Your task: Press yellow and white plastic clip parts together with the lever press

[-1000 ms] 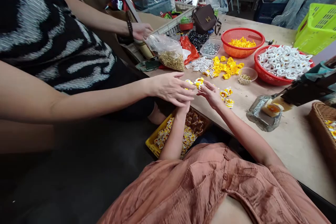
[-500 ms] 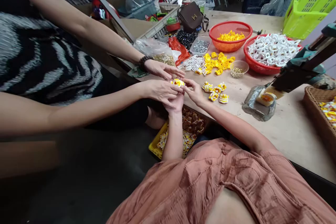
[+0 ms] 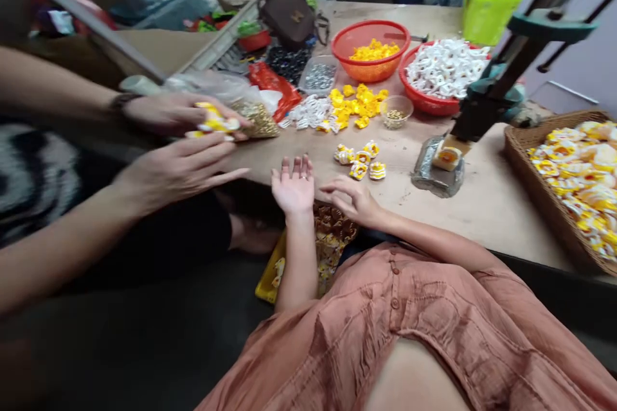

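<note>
The blurred yellow-and-white piece [image 3: 212, 118], long axis seemingly sideways, has passed from the palm-up left hand [image 3: 295, 192], fingers apart, to a co-worker's hands [image 3: 168, 170]; the right hand [image 3: 355, 201] is loosely half-curled.

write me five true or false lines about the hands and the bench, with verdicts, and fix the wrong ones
1. The person's left hand is palm up. True.
2. The person's right hand is gripping a white ring. False: no piece shows in it.
3. A co-worker's hands hold something yellow and white. True.
4. The red basket of white pieces stands left of the red basket of yellow pieces. False: it stands to the right.
5. The wicker basket holds yellow-and-white pieces. True.
</note>
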Tool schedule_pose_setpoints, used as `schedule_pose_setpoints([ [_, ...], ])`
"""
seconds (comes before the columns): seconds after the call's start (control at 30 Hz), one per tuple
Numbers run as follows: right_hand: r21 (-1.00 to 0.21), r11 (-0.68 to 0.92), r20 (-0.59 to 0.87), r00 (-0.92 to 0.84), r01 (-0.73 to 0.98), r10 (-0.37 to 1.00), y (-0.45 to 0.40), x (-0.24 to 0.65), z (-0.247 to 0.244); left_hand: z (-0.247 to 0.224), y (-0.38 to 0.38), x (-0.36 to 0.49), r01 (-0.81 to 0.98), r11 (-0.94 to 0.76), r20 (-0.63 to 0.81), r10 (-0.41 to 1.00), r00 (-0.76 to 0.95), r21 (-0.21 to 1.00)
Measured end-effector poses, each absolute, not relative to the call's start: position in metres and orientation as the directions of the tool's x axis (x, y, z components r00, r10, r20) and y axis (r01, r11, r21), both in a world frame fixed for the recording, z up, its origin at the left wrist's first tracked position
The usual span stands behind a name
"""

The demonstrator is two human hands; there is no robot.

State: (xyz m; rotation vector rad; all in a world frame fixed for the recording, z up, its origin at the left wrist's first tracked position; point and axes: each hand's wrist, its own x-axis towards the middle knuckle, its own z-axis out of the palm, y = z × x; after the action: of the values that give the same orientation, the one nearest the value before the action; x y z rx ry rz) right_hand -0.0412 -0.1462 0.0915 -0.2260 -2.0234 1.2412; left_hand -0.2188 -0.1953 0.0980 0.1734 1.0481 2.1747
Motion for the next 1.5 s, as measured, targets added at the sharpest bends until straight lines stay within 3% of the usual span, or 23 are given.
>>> schedule_pose_setpoints([
  [0.07, -0.820, 0.545, 0.496, -0.692, -0.175, 0.524, -0.147, 0.004, 0.093, 0.088, -0.176, -0.185, -0.511, -0.341, -0.150, 0.699, -0.699, 0.789],
  [0.17, -0.830, 0.554, 0.493, -0.553, -0.066, 0.672, -0.133, 0.073, 0.097, 0.084, -0.141, -0.127, -0.360, -0.270, 0.026, 0.830, -0.557, 0.893],
  [0.23, -0.850, 0.525, 0.479, -0.354, 0.040, 0.803, -0.111, 0.121, 0.102, 0.084, -0.115, -0.098, -0.198, -0.251, 0.159, 0.907, -0.390, 0.947],
  [0.3, -0.868, 0.485, 0.485, -0.032, 0.105, 0.874, -0.080, 0.166, 0.107, 0.080, -0.087, -0.079, -0.020, -0.251, 0.242, 0.951, -0.194, 0.968],
  [0.37, -0.897, 0.434, 0.441, 0.241, 0.084, 0.865, -0.044, 0.203, 0.113, 0.070, -0.061, -0.069, 0.145, -0.246, 0.249, 0.968, -0.006, 0.958],
  [0.4, -0.920, 0.390, 0.386, 0.290, 0.046, 0.876, -0.026, 0.217, 0.116, 0.062, -0.051, -0.065, 0.214, -0.235, 0.224, 0.972, 0.074, 0.948],
  [0.5, -0.985, 0.166, 0.160, 0.115, -0.050, 0.980, 0.023, 0.235, 0.126, 0.037, -0.034, -0.050, 0.329, -0.212, 0.129, 0.958, 0.257, 0.920],
  [0.57, -0.993, 0.092, 0.092, -0.006, -0.080, 0.996, 0.051, 0.231, 0.140, 0.022, -0.032, -0.036, 0.336, -0.236, 0.130, 0.943, 0.308, 0.912],
  [0.67, -0.984, 0.098, 0.111, -0.079, -0.147, 0.991, 0.086, 0.219, 0.177, 0.006, -0.035, -0.013, 0.349, -0.264, 0.183, 0.951, 0.249, 0.899],
  [0.8, -0.987, -0.010, 0.005, -0.090, -0.163, 0.996, 0.102, 0.214, 0.245, -0.005, -0.040, 0.007, 0.377, -0.235, 0.201, 0.971, 0.127, 0.896],
  [0.9, -0.952, 0.258, 0.275, -0.087, -0.166, 0.958, 0.073, 0.217, 0.271, -0.010, -0.041, 0.013, 0.370, -0.229, 0.213, 0.973, 0.084, 0.900],
  [0.97, -0.870, 0.469, 0.488, -0.136, -0.149, 0.862, 0.040, 0.218, 0.270, -0.012, -0.041, 0.015, 0.357, -0.229, 0.218, 0.973, 0.072, 0.906],
  [1.03, -0.796, 0.597, 0.605, -0.123, -0.097, 0.787, 0.009, 0.218, 0.259, -0.012, -0.041, 0.016, 0.336, -0.229, 0.222, 0.973, 0.060, 0.914],
  [1.2, -0.729, 0.664, 0.667, -0.044, 0.165, 0.744, -0.006, 0.215, 0.249, -0.012, -0.040, 0.016, 0.322, -0.222, 0.215, 0.975, 0.056, 0.920],
  [1.33, -0.707, 0.682, 0.694, 0.000, 0.187, 0.720, -0.005, 0.210, 0.246, -0.012, -0.041, 0.016, 0.348, -0.214, 0.207, 0.977, 0.057, 0.913],
  [1.5, -0.518, 0.771, 0.793, -0.129, 0.370, 0.595, -0.047, 0.213, 0.168, -0.010, -0.045, 0.015, 0.313, -0.210, 0.197, 0.978, 0.072, 0.926],
])
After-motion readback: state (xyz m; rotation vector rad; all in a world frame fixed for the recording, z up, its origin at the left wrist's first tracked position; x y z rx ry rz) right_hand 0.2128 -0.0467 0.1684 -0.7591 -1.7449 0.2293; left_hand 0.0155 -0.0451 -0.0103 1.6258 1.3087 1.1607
